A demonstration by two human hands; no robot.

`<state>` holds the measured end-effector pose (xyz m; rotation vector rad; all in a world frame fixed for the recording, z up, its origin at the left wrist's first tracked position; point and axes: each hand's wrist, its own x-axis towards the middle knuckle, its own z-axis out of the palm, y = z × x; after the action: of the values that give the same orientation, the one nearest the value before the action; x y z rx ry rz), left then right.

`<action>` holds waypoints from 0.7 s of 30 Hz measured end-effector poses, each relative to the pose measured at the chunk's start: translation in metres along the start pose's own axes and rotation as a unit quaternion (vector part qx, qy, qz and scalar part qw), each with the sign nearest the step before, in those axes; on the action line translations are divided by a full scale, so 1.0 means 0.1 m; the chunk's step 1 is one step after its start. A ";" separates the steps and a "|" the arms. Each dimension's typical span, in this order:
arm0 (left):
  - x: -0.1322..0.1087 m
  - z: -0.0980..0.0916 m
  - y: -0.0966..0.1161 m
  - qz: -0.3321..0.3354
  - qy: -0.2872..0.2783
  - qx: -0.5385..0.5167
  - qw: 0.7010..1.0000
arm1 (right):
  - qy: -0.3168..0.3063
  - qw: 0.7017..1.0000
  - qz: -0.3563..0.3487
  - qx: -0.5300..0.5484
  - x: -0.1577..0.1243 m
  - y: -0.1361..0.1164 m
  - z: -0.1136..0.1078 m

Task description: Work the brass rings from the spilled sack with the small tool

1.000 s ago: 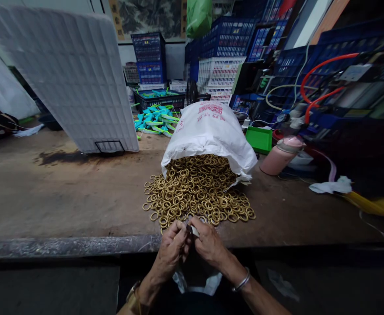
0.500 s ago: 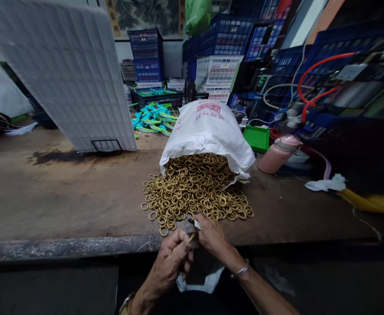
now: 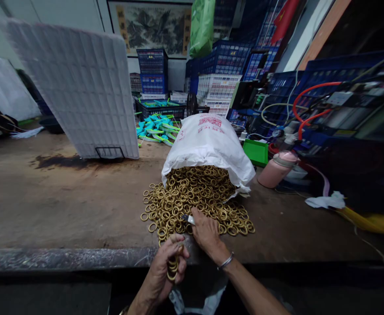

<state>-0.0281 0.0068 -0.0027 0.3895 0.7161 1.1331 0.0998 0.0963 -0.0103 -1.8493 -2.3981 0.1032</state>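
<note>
At table edge | left hand clenched on ring stack, roughly vertical | right hand pinching small tool

1. Brass rings: gold-coloured loops, many, spilled in a loose heap lying flat and overlapping. The heap fans out from the open mouth of the white sack toward the near table edge; a few strays lie just left of the heap.
2. Stack of rings: several rings bunched together, below the near edge of the heap.
3. Small white-and-dark tool: short, lies over the near part of the heap; its exact type cannot be told.
</note>
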 end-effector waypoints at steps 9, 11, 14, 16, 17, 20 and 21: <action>0.09 -0.04 0.01 -0.014 0.050 -0.074 0.996 | 0.016 0.988 0.027 0.152 -0.01 0.08 -0.06; 0.11 -0.01 0.02 0.003 0.065 -0.046 0.997 | 0.023 0.960 0.028 0.279 -0.05 0.07 -0.06; 0.14 0.02 -0.01 0.056 0.102 0.039 0.992 | -0.004 0.885 0.038 0.464 -0.17 0.01 -0.05; 0.17 0.02 -0.07 0.085 0.125 0.108 0.983 | -0.040 0.836 0.051 0.546 -0.25 -0.05 -0.02; 0.18 0.02 -0.09 0.093 0.131 0.139 0.977 | -0.056 0.814 0.059 0.575 -0.29 -0.08 -0.01; 0.18 0.02 -0.13 0.106 0.129 0.203 0.965 | -0.083 0.773 0.079 0.624 -0.37 -0.15 0.01; 0.17 0.03 -0.12 0.110 0.129 0.216 0.962 | -0.087 0.769 0.082 0.628 -0.38 -0.16 0.01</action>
<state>-0.0141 0.0178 -0.0135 0.7110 1.1809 1.2487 0.0935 0.0554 -0.0107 -1.2794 -1.3994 1.5006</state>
